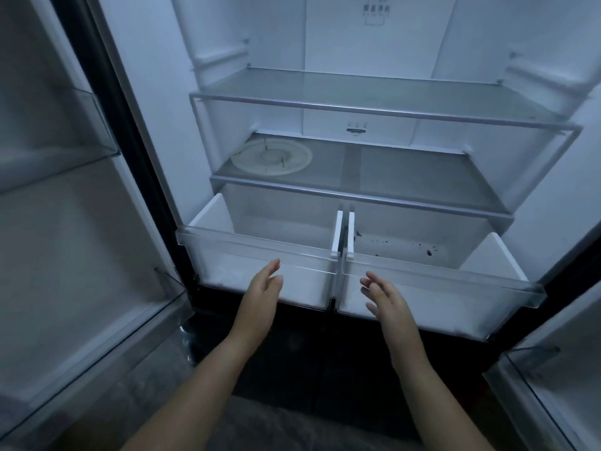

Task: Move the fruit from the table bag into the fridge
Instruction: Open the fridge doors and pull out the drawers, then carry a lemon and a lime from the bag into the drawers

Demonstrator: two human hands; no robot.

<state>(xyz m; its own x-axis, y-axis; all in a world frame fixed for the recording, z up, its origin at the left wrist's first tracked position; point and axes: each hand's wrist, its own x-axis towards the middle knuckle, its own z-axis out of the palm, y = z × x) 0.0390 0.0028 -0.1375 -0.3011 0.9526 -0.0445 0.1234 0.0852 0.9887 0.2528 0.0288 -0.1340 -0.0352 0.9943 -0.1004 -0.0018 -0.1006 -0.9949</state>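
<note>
Dim, bluish light is filling the scene. The open fridge (374, 43) is occupying nearly all of the view, and its white inner walls are reflecting the light most strongly near the top. The left door (65, 222) and the right door (553, 402) are standing open at the edges of the view. Below the cabinet, a glossy black panel (309, 346) is running across. A grey marbled floor (140, 392) is showing at lower left. A grey textured surface (276, 428) is lying along the bottom edge; what it is cannot be told.
</note>
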